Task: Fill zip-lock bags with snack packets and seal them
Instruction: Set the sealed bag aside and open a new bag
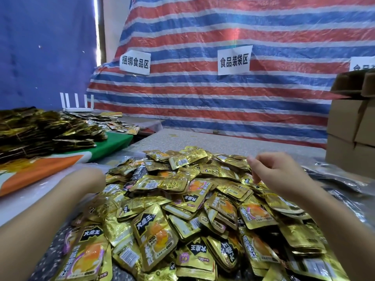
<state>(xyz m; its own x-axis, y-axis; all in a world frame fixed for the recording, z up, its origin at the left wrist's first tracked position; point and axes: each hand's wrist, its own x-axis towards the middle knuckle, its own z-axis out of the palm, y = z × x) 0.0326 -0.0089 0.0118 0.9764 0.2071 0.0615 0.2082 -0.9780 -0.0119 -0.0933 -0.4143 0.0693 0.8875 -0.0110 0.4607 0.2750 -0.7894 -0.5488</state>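
Note:
A big heap of gold foil snack packets (194,201) covers the table in front of me. My left hand (89,180) reaches in from the lower left to the heap's left edge; its fingers are hidden behind the packets. Over the heap's upper right hovers my right hand (274,169), fingers loosely curled and pointing down, their tips close to the top packets, with nothing visibly held. A stack of clear and silvery zip-lock bags (341,185) lies flat on the table just right of the heap.
Stacked cardboard boxes (353,126) stand at the right edge. To the left, bundles of gold packets (40,130) sit on a green and orange sheet (109,145), with a white router (78,104) behind. A striped tarp (223,98) with paper signs hangs at the back.

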